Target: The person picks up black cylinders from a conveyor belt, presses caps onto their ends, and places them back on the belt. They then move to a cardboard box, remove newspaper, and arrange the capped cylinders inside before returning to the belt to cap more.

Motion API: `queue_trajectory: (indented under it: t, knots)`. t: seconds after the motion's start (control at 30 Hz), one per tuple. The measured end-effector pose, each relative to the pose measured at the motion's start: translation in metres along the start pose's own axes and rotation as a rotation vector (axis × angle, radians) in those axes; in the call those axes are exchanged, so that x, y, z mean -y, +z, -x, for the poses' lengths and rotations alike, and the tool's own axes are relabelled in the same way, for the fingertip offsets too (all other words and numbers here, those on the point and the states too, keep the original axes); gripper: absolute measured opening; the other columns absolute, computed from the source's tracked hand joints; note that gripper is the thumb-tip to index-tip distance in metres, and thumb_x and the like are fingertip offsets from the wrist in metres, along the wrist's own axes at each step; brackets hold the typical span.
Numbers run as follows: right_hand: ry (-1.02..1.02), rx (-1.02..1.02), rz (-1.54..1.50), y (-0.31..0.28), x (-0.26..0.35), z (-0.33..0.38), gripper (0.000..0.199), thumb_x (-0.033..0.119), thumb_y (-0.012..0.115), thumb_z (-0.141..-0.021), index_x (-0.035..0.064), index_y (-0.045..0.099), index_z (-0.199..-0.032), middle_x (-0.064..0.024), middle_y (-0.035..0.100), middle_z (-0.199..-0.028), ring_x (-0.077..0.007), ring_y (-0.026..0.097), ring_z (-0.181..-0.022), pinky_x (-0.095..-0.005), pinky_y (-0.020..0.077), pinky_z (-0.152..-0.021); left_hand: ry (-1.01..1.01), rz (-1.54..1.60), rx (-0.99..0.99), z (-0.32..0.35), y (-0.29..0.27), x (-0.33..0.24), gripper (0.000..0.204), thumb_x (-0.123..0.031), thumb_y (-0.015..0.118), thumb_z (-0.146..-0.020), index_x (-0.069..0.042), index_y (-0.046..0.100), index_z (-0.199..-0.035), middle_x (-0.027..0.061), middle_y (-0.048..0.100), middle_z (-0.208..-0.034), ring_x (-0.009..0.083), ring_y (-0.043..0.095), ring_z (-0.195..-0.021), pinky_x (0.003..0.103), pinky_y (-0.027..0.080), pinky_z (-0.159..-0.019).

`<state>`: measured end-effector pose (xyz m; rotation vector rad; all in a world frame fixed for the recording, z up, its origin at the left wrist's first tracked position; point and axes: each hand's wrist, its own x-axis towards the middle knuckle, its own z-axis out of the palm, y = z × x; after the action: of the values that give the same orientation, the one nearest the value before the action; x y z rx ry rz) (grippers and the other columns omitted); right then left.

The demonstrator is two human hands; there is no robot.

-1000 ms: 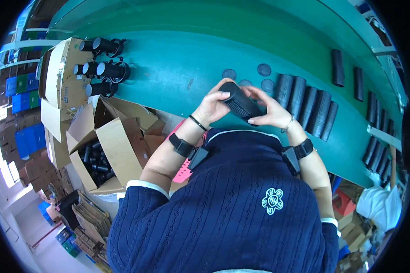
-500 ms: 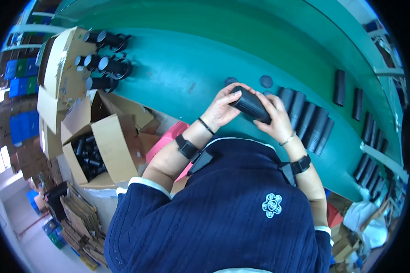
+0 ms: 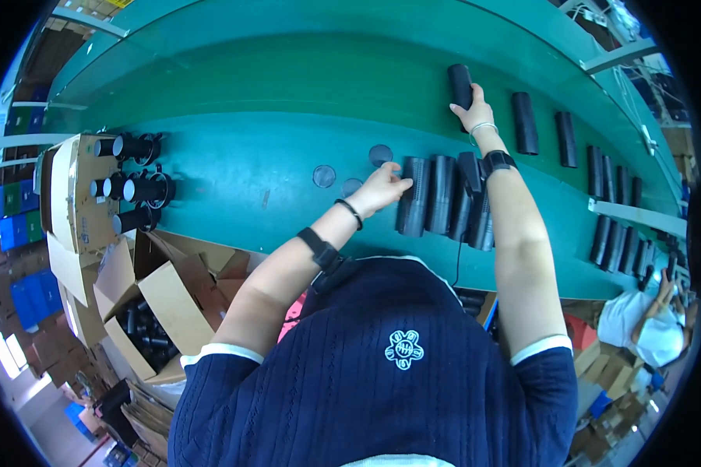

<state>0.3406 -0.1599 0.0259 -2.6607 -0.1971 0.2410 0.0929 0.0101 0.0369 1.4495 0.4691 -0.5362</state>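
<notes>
My right hand (image 3: 476, 114) reaches far forward over the darker green strip, its thumb and fingers round the near end of a black ribbed cylinder (image 3: 459, 84). My left hand (image 3: 383, 189) is nearer to me, fingers a little apart, the tips at the left edge of the first black cylinder (image 3: 414, 196) in a row. Whether they touch it is hard to tell. Further cylinders (image 3: 442, 194) lie side by side there, partly covered by my right wrist gear. Dark round discs (image 3: 324, 176) lie left of the row, one (image 3: 351, 187) partly behind my left hand.
More black cylinders (image 3: 525, 123) lie along the strip and the bench (image 3: 241, 148) to the right. Black cylindrical parts with pale ends (image 3: 144, 188) stand at the left beside a carton (image 3: 93, 194). An open box (image 3: 144, 331) holds black pieces. Another person (image 3: 653, 323) is at far right.
My hands have parted. The right carried the cylinder forward onto the far strip; the left let go and moved to the row. The view has shifted to the right.
</notes>
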Motion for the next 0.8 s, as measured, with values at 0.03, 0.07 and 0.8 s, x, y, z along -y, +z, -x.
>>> queue_trajectory:
  t: [0.03,0.07,0.8]
  knots:
    - [0.039,-0.037,0.080,0.005,-0.005,-0.005,0.076,0.033,0.074,-0.077,0.0170,0.035,-0.140,-0.0225,0.062,-0.115,-0.0390,0.061,-0.102,-0.0456,0.0481,-0.090,0.100,-0.317,-0.116,-0.010,0.005,-0.001,0.078,-0.037,0.068,-0.083,0.008,0.032,-0.135,0.0266,0.053,-0.117,0.0369,0.059,-0.102,0.039,0.051,-0.086]
    - [0.045,-0.044,0.079,0.006,-0.013,-0.008,0.076,0.033,0.074,-0.077,0.0170,0.035,-0.140,-0.0225,0.062,-0.115,-0.0390,0.061,-0.102,-0.0456,0.0481,-0.090,0.105,-0.322,-0.110,-0.019,0.013,-0.002,0.078,-0.037,0.068,-0.083,0.008,0.032,-0.135,0.0266,0.053,-0.117,0.0369,0.059,-0.102,0.039,0.051,-0.086]
    - [-0.196,0.266,-0.589,-0.098,0.037,0.220,0.052,0.020,0.078,-0.075,0.0014,0.060,-0.120,-0.0117,0.068,-0.099,-0.0170,0.067,-0.082,-0.0290,0.0547,-0.071,0.659,-0.240,0.188,0.034,0.051,-0.049,0.077,-0.024,0.078,-0.078,0.000,0.032,-0.136,0.0197,0.048,-0.128,0.0281,0.054,-0.114,0.038,0.046,-0.094]
